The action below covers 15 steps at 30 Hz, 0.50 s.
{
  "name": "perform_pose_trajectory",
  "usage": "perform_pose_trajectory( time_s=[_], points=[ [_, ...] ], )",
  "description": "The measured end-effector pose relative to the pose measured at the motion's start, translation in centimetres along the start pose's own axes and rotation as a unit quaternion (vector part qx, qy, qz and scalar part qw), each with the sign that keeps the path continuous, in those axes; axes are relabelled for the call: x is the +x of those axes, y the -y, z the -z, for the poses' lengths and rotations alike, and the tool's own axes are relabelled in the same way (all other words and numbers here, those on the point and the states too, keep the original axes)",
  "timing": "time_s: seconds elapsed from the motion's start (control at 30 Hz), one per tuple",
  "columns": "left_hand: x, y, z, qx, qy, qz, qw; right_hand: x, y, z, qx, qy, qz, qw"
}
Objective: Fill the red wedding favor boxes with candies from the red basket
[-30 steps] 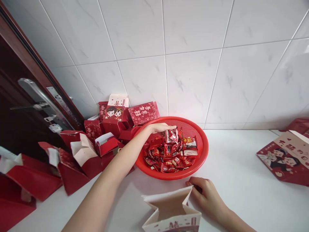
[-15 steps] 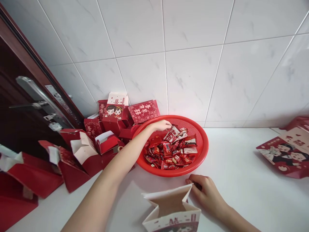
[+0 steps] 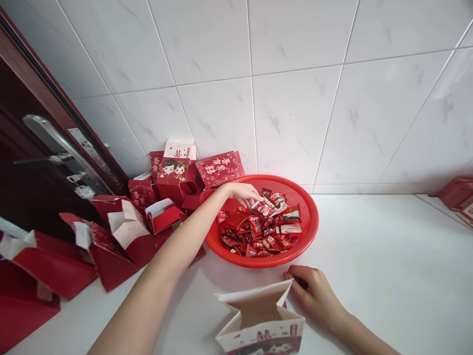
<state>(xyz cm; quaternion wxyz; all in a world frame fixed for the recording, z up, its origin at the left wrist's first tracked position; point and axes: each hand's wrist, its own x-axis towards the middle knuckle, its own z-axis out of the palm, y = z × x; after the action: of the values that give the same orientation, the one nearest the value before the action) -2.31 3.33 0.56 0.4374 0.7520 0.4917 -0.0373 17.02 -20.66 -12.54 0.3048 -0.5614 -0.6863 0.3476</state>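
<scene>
My left hand (image 3: 244,193) reaches into a red plastic basket (image 3: 312,222), its fingers closed on a red and white candy packet (image 3: 263,208) at the top of the pile. Around it lie several wrapped candies (image 3: 254,227), mostly in red wrappers. On the counter in front of the basket, my right hand (image 3: 314,291) is curled beside the top corner of a paper gift bag (image 3: 264,333). What its fingers hold, if anything, is hidden. The bag stands upright with its mouth open, and its lower part is cut off by the view.
Several red gift boxes (image 3: 118,246), many with open flaps, stand along the left side and behind the basket. A dark door with a metal handle (image 3: 66,143) is at left. White tiles (image 3: 291,123) back the counter. Another red box (image 3: 456,199) is at the far right edge.
My left hand has moved slightly and now has its fingers on the candy packet, which has turned. The printed red bag at far right has gone from view. My right hand stays put.
</scene>
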Motion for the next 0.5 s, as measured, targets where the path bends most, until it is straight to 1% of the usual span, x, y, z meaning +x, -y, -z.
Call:
perform_pose_trajectory(
  time_s=[0.07, 0.1, 0.13, 0.17, 0.23, 0.27, 0.3, 0.33, 0.37, 0.43, 0.5],
  points=[
    [-1.2, -0.2, 0.3, 0.049, -0.05, -0.029, 0.997, 0.0, 0.0, 0.0, -0.006, -0.003, 0.001, 1.0],
    [-1.8, -0.2, 0.4, 0.08, -0.059, -0.042, 0.994, 0.0, 0.0, 0.0, -0.009, -0.004, 0.002, 1.0],
    [-2.4, -0.1, 0.3, 0.102, -0.046, -0.051, 0.992, 0.0, -0.1, 0.0, -0.011, -0.005, 0.004, 1.0],
    [-3.1, 0.0, 0.1, 0.112, -0.011, -0.056, 0.992, 0.0, -0.1, 0.0, -0.013, -0.006, 0.007, 1.0],
    [-4.2, 0.3, -0.7, 0.099, 0.093, -0.037, 0.99, 0.0, -0.2, 0.0, -0.013, -0.006, 0.01, 1.0],
    [-4.6, 0.5, -1.1, 0.091, 0.131, -0.016, 0.987, 0.0, -0.2, 0.0, -0.011, -0.006, 0.011, 1.0],
    [-4.9, 0.7, -1.7, 0.09, 0.151, 0.007, 0.984, 0.0, -0.2, 0.0, -0.008, -0.006, 0.012, 1.0],
    [-5.2, 0.9, -2.1, 0.098, 0.15, 0.021, 0.984, 0.0, -0.2, 0.0, -0.005, -0.007, 0.012, 1.0],
    [-5.3, 1.1, -2.5, 0.112, 0.135, 0.029, 0.984, -0.1, -0.1, 0.0, -0.001, -0.007, 0.012, 1.0],
    [-5.2, 1.5, -3.1, 0.153, 0.078, 0.021, 0.985, -0.1, 0.0, 0.1, 0.002, -0.008, 0.012, 1.0],
    [-4.9, 1.7, -3.5, 0.199, 0.016, -0.002, 0.98, -0.1, 0.1, 0.1, 0.004, -0.006, 0.012, 1.0]
  ],
)
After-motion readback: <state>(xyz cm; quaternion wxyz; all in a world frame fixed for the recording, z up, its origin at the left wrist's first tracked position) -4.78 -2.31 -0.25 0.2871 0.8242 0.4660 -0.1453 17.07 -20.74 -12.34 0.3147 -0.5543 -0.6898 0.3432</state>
